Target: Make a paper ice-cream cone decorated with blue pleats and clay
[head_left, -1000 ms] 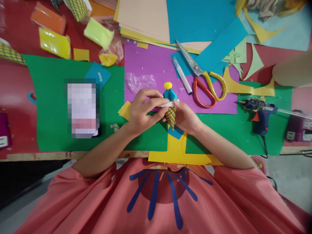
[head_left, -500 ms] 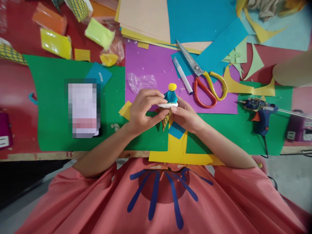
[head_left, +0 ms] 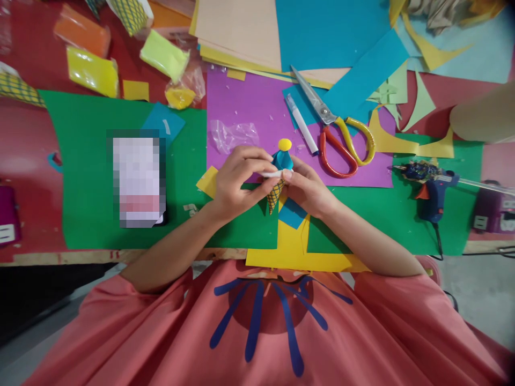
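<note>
Paper ice-cream cone (head_left: 277, 185) — yellow crosshatched base, teal top, yellow ball.

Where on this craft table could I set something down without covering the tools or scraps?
The green sheet is bare between its left edge and the blurred phone, and again between the right hand and the glue gun. It is crowded further back: scissors and pen on the purple sheet, paper stacks and offcuts behind.
</note>
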The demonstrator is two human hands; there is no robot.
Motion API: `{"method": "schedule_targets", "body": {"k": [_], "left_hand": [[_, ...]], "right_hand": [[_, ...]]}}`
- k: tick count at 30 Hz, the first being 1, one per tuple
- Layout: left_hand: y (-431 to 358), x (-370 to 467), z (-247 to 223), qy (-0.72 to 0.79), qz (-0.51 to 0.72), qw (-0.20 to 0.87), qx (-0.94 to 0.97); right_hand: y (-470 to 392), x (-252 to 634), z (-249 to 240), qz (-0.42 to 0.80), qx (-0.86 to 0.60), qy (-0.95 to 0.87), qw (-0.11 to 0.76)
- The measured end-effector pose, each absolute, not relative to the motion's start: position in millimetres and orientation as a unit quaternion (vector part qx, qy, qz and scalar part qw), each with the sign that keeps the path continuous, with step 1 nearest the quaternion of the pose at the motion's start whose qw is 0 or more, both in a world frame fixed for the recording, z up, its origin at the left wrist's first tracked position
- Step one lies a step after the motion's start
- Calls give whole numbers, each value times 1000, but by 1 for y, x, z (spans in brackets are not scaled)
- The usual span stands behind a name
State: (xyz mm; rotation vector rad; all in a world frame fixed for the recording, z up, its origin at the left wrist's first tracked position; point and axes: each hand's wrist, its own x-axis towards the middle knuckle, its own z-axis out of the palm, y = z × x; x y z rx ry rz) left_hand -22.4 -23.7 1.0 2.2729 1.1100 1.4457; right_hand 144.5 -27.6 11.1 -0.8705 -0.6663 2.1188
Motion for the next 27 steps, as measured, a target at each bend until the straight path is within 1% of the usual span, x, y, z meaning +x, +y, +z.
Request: {"method": "schedule_targets", "body": {"k": [4,8,14,21,27], "left_hand": [[-22,-24,-2,393,513,137,751],[-21,-25,-3,384,506,113,764],[-23,-23,-3,383,502,130,764],[-22,-25,-4,356,527,161,755],[-22,-28,-5,356,519,133,766]], "right_hand": [[-25,146,13,832,-350,-233,362],[-23,147,14,835,-369,-203,354],[-27,145,11,835,-343,-256,346],[-24,147,11,850,-339,-237,325],[-22,145,15,868,-342,-204,296]]}}
